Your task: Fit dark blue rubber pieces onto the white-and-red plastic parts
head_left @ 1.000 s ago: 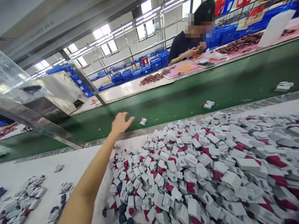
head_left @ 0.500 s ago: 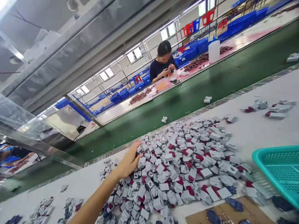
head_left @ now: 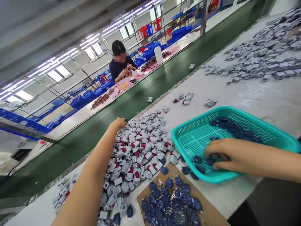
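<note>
At the far end of the heap point(head_left: 138, 138), as seen from the head, the left hand point(head_left: 120, 122) is positioned at the belt's near edge. The left arm enters from the near left and slopes away to the far right. The wrist is bent so that the fingers point right, with the back of the hand up. The fingers lie close together; their grip cannot be determined. The heap consists of pale grey blocks with maroon parts and lies on the table point(head_left: 202, 89), along the green belt point(head_left: 131, 106).

To the right, the right arm enters from the right edge, nearly level. The right hand point(head_left: 222, 153) is lowered into the near left part of the teal basket point(head_left: 223, 108), palm down. Its fingers are half curled, the thumb opposing from the near side, around dark blue pieces point(head_left: 235, 129); whether any is gripped cannot be determined. More pieces lie along the basket's far right side.

Nearer, between heap and basket, a brown board point(head_left: 213, 210) carries further blue pieces. Beyond the belt, a co-worker point(head_left: 122, 67) sits with both hands together over a bench.
</note>
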A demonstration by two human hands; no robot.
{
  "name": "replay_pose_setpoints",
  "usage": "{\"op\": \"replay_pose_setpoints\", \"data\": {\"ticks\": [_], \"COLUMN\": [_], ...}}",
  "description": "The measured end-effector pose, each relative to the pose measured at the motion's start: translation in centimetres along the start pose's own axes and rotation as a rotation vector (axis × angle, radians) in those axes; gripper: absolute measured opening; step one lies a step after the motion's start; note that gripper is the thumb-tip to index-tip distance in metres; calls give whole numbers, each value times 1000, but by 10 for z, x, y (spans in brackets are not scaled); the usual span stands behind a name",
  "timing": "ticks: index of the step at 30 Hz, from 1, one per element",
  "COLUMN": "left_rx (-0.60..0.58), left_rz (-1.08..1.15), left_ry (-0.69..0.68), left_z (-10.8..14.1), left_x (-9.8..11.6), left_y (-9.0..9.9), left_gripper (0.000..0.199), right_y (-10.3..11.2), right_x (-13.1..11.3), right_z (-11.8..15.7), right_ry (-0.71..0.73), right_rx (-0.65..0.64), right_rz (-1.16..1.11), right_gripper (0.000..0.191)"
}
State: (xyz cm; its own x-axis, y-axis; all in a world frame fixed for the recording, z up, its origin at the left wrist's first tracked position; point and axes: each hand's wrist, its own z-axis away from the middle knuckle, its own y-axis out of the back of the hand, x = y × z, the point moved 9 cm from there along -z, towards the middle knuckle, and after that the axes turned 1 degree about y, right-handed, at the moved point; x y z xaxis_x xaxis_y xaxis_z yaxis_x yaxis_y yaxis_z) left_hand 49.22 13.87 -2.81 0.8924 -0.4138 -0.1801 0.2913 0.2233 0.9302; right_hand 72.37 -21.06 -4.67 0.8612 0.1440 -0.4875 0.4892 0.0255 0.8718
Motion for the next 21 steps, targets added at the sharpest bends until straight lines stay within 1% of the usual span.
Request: {"op": "replay_pose_setpoints", "data": {"ticks": [2, 5, 8, 11, 12, 14, 15, 17, 19, 20, 21], "left_rx": [-29, 4, 107, 257, 321, 450, 512, 629, 720, 743, 739], "left_rz": [32, 102, 190, 318, 366, 446, 487, 625, 857, 997, 1137], "left_ry": [71, 158, 179, 161, 150, 133, 116, 29, -93, -140, -159], "left_z": [2, 15, 34, 63, 77, 113, 134, 184, 237, 261, 281], "left_x": [-12, -33, -39, -41, -43, -47, -49, -46, -41, -38, -35], "left_y": [-5, -1, 12, 29, 35, 44, 47, 45, 34, 24, 11], "left_gripper": [35, 35, 32, 27, 26, 26, 25, 21, 20, 21, 24], "right_y": [-5, -9, -14, -21, -23, -25, -25, -20, -10, -4, 1], "right_x": [-7, -12, -11, -6, -2, 8, 14, 20, 16, 5, -12], "right_z": [-3, -7, -8, -7, -8, -10, -11, -14, -14, -13, -12], "right_ry": [-10, -21, -14, 4, 11, 23, 26, 16, -20, -28, -11], "right_rx": [-82, -141, -194, -251, -274, -323, -340, -349, -297, -235, -161], "right_rz": [22, 71, 115, 131, 133, 139, 144, 161, 191, 198, 194], "right_gripper": [23, 22, 20, 21, 21, 19, 17, 13, 18, 24, 32]}}
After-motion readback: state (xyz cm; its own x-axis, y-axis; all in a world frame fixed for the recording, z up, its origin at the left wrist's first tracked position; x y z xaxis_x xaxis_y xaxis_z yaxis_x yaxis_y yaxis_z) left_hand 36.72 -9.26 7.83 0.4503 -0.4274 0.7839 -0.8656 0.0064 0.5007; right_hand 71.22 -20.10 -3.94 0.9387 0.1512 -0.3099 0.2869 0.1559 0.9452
